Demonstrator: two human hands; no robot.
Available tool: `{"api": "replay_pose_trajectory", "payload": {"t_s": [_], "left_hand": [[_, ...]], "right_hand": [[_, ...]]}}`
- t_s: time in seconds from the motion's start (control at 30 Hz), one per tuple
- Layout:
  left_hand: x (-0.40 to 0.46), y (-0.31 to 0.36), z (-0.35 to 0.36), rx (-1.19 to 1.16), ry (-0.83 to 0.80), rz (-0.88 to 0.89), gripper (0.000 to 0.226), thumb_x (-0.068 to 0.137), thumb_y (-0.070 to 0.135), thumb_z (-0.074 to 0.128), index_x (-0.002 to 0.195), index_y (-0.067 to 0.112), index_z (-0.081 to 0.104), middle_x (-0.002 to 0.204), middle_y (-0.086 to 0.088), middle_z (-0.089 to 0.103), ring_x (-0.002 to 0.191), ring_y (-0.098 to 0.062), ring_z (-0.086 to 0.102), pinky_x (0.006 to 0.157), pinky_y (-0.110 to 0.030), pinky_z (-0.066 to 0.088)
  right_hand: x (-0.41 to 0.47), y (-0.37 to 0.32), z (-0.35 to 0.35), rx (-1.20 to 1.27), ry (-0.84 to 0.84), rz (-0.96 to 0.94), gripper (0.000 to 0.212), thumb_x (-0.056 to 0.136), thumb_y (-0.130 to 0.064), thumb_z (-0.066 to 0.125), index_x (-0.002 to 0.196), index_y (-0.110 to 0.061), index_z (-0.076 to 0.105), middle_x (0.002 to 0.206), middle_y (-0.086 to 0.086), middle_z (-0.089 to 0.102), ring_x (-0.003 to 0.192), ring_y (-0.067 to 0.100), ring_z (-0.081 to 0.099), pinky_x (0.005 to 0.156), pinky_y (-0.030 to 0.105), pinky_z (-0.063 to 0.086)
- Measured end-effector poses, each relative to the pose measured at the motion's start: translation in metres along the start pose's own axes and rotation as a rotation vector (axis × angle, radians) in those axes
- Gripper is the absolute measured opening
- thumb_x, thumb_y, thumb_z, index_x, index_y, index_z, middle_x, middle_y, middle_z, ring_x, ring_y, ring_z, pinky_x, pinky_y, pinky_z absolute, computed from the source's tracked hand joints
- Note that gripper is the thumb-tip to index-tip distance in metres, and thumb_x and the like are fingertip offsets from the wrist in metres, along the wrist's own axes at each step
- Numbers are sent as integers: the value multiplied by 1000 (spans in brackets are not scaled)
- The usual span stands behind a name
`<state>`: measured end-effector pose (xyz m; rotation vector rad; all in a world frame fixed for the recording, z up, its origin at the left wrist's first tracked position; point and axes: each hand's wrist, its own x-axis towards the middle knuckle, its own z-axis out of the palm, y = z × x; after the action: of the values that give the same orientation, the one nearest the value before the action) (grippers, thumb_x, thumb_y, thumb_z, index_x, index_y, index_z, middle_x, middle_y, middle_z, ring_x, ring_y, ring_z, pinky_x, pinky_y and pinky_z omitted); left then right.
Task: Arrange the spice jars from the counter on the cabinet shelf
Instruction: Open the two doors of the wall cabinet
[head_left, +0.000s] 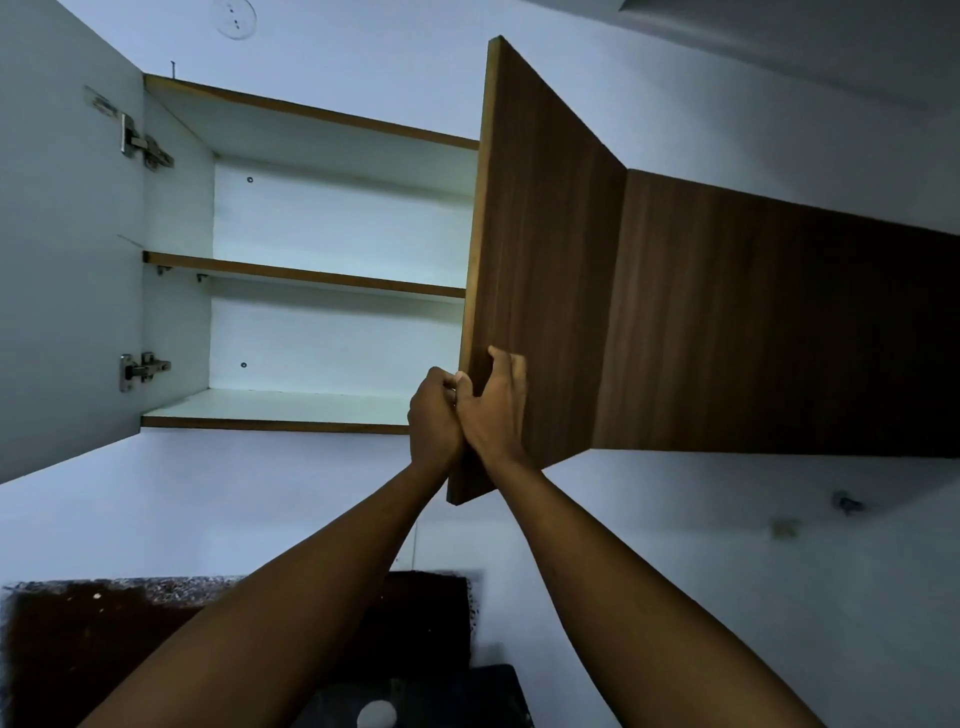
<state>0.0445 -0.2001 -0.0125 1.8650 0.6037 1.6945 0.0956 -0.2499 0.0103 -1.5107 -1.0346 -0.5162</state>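
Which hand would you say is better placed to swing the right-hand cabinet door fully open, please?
Probably the right hand: its fingers lie spread over the door face, thumb at its free edge. The left hand is bunched on the cabinet side of that edge and would have to reach across.

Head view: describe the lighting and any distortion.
Head view: dim, bluish light; cabinet interior brightest, counter nearly black; wide-angle lens splays the left door and wooden door; both hands sharp.
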Motion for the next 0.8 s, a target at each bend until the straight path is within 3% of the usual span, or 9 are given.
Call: {"api": "replay_pose_trajectory", "payload": {"t_s": [0.1,0.2,0.3,0.43,0.6,0.7,0.8], "left_hand": [[-18,21,9,6,1,-2,21,103,23,54,104,3,60,100,-11,70,83,-17,62,67,-17,44],[-30,34,19,9,1,4,22,103,29,55,102,7,60,97,-7,70,81,-15,63,67,-17,46],[-39,47,29,-1,-6,33,26,104,34,52,99,10,60,92,-3,70,78,-15,66,65,-20,50],[-54,73,49,-44,-18,121,25,104,37,50,100,15,61,89,2,70,74,-7,65,63,-12,49],[-83,106,94,-57,-52,185,33,96,49,51,99,16,54,84,4,66,68,-6,61,58,-9,44],[-97,126,126,-59,-127,189,37,93,43,63,111,12,54,94,3,69,73,-6,65,63,-6,46],[-116,141,147,-69,-163,163,28,98,35,64,117,16,56,95,10,64,74,8,58,61,2,43]], "right_hand": [[-4,1,-28,5,5,13,53,96,-34,64,143,-14,49,145,5,45,126,20,53,102,25,44],[-3,6,-50,18,9,29,52,94,-37,65,139,-15,50,139,3,47,122,19,55,101,32,52],[0,10,-70,15,40,19,53,90,-44,67,133,-17,50,130,1,49,111,17,57,90,31,54],[6,18,-106,-32,99,11,53,86,-50,68,125,-20,48,121,-2,50,99,15,59,82,31,56],[18,41,-163,-61,98,25,42,87,-36,69,120,-17,52,115,1,56,98,16,60,86,38,59],[18,53,-198,-94,120,47,31,89,-29,67,113,-14,56,109,2,59,94,17,61,84,39,59],[13,58,-220,-166,202,74,22,86,-26,64,103,-12,58,104,3,60,90,20,62,83,40,57]]}}
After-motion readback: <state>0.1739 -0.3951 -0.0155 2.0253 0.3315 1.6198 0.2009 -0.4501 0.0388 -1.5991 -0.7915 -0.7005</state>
